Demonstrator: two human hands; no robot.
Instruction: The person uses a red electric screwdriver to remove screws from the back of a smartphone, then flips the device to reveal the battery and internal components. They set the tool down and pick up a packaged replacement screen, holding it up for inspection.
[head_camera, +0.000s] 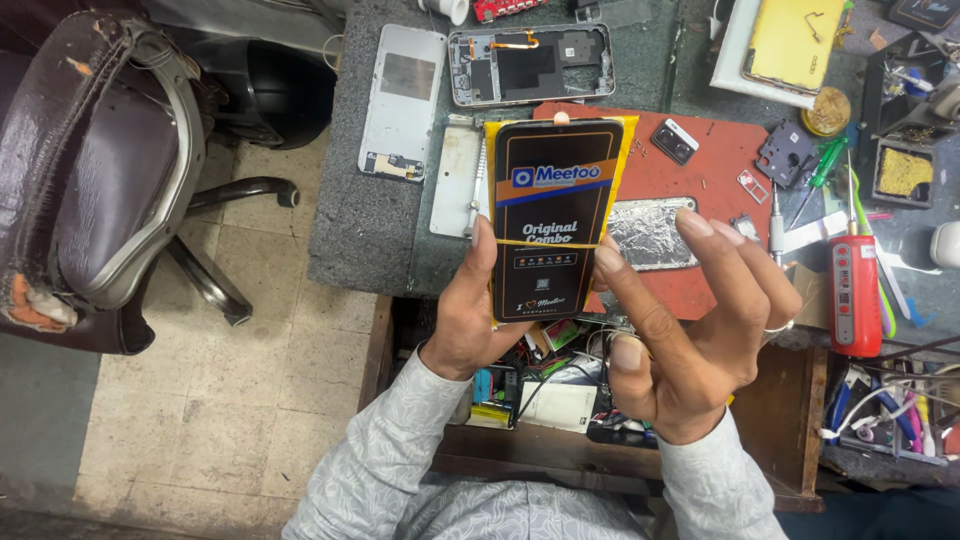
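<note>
My left hand (462, 318) holds a flat black and yellow packet (553, 215) upright over the near edge of the bench, thumb on its left side. A thin band runs across the packet's middle. My right hand (690, 330) is at the packet's right edge, its forefinger tip touching the edge by the band, the other fingers spread. Behind the packet lies a red work mat (700, 175) with a foil-covered phone-shaped part (652, 232).
An opened phone frame (530, 65) and a grey back cover (403, 100) lie on the grey bench top (350, 230). A red tool (855, 295), screwdrivers and small parts crowd the right. An open drawer of clutter (545, 395) sits below. An office chair (100, 170) stands at left.
</note>
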